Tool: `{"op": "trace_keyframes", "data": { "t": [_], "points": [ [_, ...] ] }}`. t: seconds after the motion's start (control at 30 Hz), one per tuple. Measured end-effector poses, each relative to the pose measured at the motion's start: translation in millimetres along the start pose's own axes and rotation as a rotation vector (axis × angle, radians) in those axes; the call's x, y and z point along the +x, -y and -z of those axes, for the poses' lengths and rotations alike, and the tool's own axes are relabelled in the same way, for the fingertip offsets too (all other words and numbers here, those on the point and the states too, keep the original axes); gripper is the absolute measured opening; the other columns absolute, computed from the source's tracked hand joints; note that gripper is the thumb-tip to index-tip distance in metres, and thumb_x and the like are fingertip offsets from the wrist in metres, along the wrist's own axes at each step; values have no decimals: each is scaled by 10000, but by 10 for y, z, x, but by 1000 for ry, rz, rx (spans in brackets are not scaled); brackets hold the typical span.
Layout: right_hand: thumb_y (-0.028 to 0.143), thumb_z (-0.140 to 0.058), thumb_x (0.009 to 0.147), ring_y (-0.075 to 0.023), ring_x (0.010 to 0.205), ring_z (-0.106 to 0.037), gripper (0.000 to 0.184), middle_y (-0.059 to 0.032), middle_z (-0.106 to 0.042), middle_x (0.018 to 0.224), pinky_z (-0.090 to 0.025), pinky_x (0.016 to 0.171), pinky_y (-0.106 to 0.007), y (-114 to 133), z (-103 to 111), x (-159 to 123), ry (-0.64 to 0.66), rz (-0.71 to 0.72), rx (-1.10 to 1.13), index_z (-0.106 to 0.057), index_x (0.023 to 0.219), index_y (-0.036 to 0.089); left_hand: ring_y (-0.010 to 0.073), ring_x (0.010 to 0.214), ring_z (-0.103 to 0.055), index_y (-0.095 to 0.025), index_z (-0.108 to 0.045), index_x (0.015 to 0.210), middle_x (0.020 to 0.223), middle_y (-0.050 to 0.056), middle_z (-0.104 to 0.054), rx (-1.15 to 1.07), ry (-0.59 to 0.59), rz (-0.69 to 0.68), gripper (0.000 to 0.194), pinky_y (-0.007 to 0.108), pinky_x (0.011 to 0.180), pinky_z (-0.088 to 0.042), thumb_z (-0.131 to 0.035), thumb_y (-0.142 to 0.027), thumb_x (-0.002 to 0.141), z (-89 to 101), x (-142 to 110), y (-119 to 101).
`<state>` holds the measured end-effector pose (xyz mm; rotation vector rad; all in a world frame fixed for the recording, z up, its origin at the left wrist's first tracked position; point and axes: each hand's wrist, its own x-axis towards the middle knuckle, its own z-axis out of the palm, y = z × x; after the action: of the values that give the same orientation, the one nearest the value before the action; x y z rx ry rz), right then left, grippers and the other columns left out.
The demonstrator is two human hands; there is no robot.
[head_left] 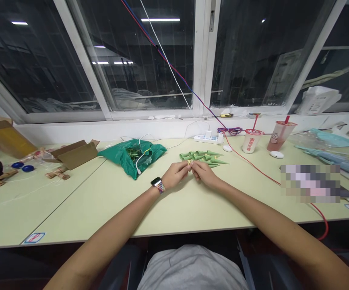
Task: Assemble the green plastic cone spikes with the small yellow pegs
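My left hand (176, 174) and my right hand (203, 173) meet fingertip to fingertip above the table. Both are closed in a pinch on a small yellow piece (189, 162), mostly hidden by the fingers, so its kind is unclear. Just behind the hands lie several slim green cones (206, 158), wide ends to the left and points to the right, with small yellow bits at some of them. To the left of my left hand an opened green plastic bag (116, 157) holds more green pieces. A watch with a woven band is on my left wrist.
Two drink cups with red straws, a cup (251, 141) and a taller one (279, 136), stand at the back right. A power strip (208, 139) lies by the window. A red cable (252, 166) crosses the table on the right. Cardboard boxes and wooden toys (58, 172) lie left.
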<state>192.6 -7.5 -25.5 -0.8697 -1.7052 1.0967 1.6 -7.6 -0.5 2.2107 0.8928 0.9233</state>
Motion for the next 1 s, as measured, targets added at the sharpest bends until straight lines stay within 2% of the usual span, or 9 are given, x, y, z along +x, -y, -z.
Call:
{"op": "trace_keyframes", "data": {
  "t": [0.17,0.37,0.5,0.63,0.83,0.93,1.0],
  "points": [
    [611,-502,994,-129,495,-437,459,46,-465,573,-353,498,-275,0,0,5,20,17,55,-498,746,225,126,549,-447,-191,-528,760,603,-24,-499,-211,-3,82,441,277,565,-343,-489,-550,1014,-66,13,12],
    [644,-489,1002,-141,575,-389,506,30,-429,613,-317,570,-296,47,5,-9,-15,121,-10,-450,714,229,88,498,-277,-199,-449,683,579,-64,-305,-558,-17,218,491,268,484,-190,-656,-593,889,-138,46,-79],
    [631,-433,1027,-166,653,-401,498,14,-430,670,-331,645,-314,59,14,-35,-58,192,-148,-425,727,233,67,506,-231,-190,-432,673,624,-58,-305,-670,-15,247,496,258,487,-128,-704,-562,857,-156,44,-105],
    [588,-399,1047,-170,653,-392,464,16,-417,683,-335,659,-323,30,23,-39,-58,201,-186,-400,741,239,54,500,-219,-186,-413,652,624,-63,-292,-765,-19,252,496,245,490,-117,-731,-516,842,-210,51,-77],
    [543,-374,1064,-179,686,-443,422,6,-457,713,-364,674,-322,15,25,46,-81,263,-285,-387,769,242,47,442,-161,-209,-339,634,570,-89,-199,-871,-79,337,493,240,470,-110,-644,-504,884,-270,113,-80],
    [478,-335,1083,-184,698,-475,374,-6,-493,744,-371,688,-326,52,28,72,-84,336,-411,-384,797,244,58,436,-121,-218,-311,630,552,-91,-151,-928,-36,382,475,244,458,-107,-588,-485,910,-203,132,-91],
    [443,-306,1090,-189,701,-474,347,-18,-505,767,-364,692,-333,80,43,65,-70,384,-513,-393,818,245,69,440,-105,-228,-287,626,548,-88,-143,-922,37,417,485,254,449,-117,-564,-501,914,-146,137,-100]
  ]
}}
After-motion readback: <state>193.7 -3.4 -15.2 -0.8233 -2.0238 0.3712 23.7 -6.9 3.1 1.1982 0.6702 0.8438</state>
